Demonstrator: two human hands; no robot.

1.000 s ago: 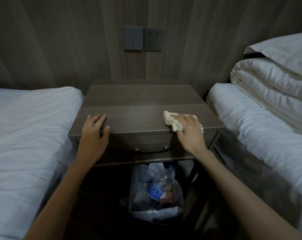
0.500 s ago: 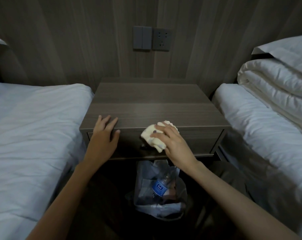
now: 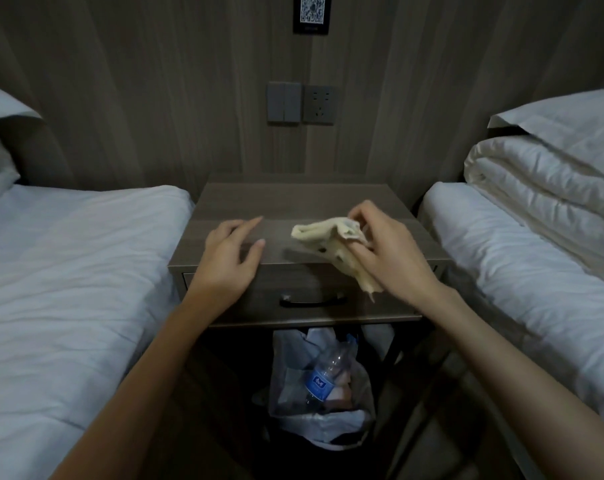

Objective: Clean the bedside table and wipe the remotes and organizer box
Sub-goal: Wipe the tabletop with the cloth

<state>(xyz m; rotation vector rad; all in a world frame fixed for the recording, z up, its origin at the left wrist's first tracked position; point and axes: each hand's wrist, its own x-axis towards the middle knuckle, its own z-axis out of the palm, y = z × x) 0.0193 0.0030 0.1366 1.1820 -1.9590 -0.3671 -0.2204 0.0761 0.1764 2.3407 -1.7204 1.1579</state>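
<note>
Head view: pinched in the right hand [image 3: 394, 258], a limp cream cloth [image 3: 331, 244], held just above the near right of the bedside table [image 3: 293, 202]. Over its near left edge, left hand [image 3: 228, 261], fingers relaxed, empty. Likely light, soft, floppy; best bunched mid-fold.

We are standing in a twin guest room, probably a hotel. A left bed [image 3: 68, 271] and a right bed [image 3: 518, 271], both in white linen, are flanking a bedside table [image 3: 293, 202]. A folded duvet [image 3: 536, 181] is lying on the right bed, and a QR-code plaque [image 3: 312, 12] is hanging above the switches [image 3: 283, 102] and socket [image 3: 319, 105] on the wood-panelled wall [image 3: 155, 98].
</note>
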